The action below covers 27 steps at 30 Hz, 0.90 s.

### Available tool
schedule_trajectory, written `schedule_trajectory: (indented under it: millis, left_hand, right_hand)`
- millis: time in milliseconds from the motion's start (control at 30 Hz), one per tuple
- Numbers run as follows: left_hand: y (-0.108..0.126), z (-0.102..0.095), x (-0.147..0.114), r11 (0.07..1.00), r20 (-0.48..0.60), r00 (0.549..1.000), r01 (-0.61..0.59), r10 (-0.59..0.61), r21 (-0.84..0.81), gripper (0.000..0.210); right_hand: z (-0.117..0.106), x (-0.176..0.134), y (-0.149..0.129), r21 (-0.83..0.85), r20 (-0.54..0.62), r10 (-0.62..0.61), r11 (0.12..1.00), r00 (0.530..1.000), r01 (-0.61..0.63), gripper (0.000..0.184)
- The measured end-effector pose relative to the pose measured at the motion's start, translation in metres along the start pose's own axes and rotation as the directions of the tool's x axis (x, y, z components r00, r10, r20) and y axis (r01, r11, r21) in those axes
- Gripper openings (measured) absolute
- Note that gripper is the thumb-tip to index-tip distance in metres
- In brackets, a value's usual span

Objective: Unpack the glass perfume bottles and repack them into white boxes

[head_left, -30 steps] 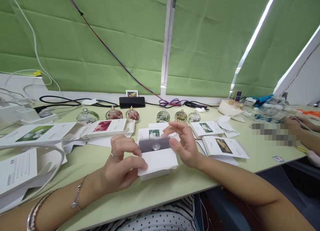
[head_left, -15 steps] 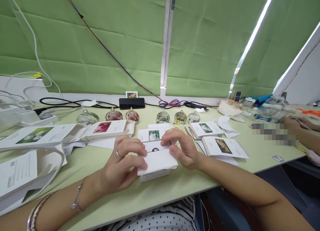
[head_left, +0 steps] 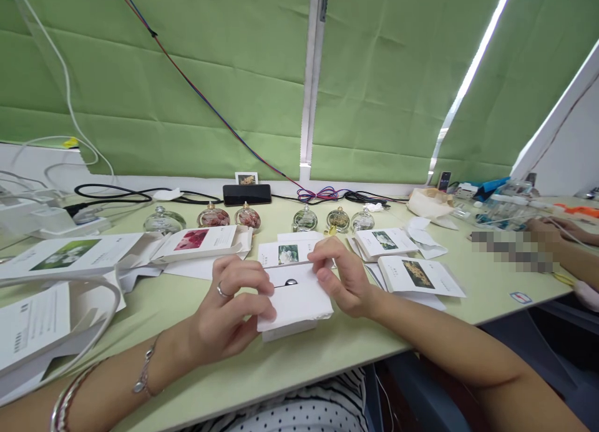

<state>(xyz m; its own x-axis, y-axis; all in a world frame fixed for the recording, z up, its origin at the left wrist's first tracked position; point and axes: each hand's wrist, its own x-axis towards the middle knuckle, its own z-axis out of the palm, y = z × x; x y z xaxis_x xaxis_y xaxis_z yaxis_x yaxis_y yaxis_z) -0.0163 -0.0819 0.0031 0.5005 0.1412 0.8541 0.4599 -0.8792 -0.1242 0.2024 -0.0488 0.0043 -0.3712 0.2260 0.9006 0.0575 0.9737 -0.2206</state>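
With the back flap (head_left: 299, 273) now folded down behind the silver knob (head_left: 291, 283), the white carton (head_left: 299, 304) looks nearly closed between my left grip (head_left: 234, 301), pinching its edge, and my loosely spread right grip (head_left: 345, 277).

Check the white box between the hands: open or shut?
Not fully shut: the white box shows a shiny round knob through a gap in its top.

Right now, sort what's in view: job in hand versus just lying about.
Job, probably:
- white box, with left hand and right hand at it
- flower boxes
- bottles

Lying about, seemingly:
- black phone
- cables
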Motion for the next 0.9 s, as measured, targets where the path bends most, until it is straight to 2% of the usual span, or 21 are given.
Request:
schedule_trajectory:
  millis: [100,233,367,467,533,600,667,733,833,900]
  left_hand:
    - [-0.001,0.000,0.001,1.000,-0.001,1.000,-0.011,0.011,-0.026,0.024]
    - [-0.002,0.000,0.000,1.000,-0.005,1.000,0.000,0.000,-0.021,0.024]
    - [-0.002,-0.001,0.000,1.000,0.006,1.000,0.012,-0.012,-0.009,0.021]
    - [-0.001,-0.001,0.001,1.000,0.022,1.000,0.008,-0.008,0.001,0.021]
    - [-0.001,-0.001,0.000,1.000,0.029,1.000,0.002,-0.002,-0.002,0.023]
    - [-0.003,-0.001,0.000,1.000,0.017,1.000,-0.007,0.007,-0.007,0.024]
    - [-0.006,0.001,-0.001,1.000,-0.022,0.999,-0.028,0.028,0.007,0.025]
    - [-0.008,0.003,-0.001,0.999,-0.117,0.993,-0.020,0.025,0.040,0.029]
    - [-0.007,0.006,0.002,0.997,-0.279,0.959,0.057,-0.038,0.061,0.032]
    - [-0.003,0.007,0.005,0.994,-0.317,0.946,0.095,-0.072,0.056,0.029]
  right_hand:
    - [0.001,-0.002,0.001,-0.002,-0.012,0.057,0.998,0.998,-0.057,0.021]
    - [0.008,-0.006,0.007,0.098,-0.128,0.244,0.968,0.961,-0.232,0.029]
    - [0.013,-0.006,0.013,0.297,-0.194,0.283,0.930,0.939,-0.218,0.036]
    - [0.011,-0.004,0.011,0.317,-0.154,0.261,0.927,0.953,-0.203,0.039]
    - [0.008,-0.003,0.006,0.224,-0.071,0.242,0.949,0.968,-0.221,0.032]
    - [0.005,-0.001,0.002,0.114,0.016,0.228,0.967,0.974,-0.228,0.033]
    - [0.003,-0.001,-0.001,0.072,0.068,0.227,0.970,0.972,-0.232,0.036]
    - [0.002,0.000,-0.001,0.090,0.079,0.227,0.968,0.971,-0.233,0.035]
    - [0.002,0.000,0.001,0.140,0.080,0.217,0.964,0.973,-0.227,0.034]
    - [0.001,0.000,0.002,0.166,0.082,0.204,0.963,0.976,-0.215,0.035]
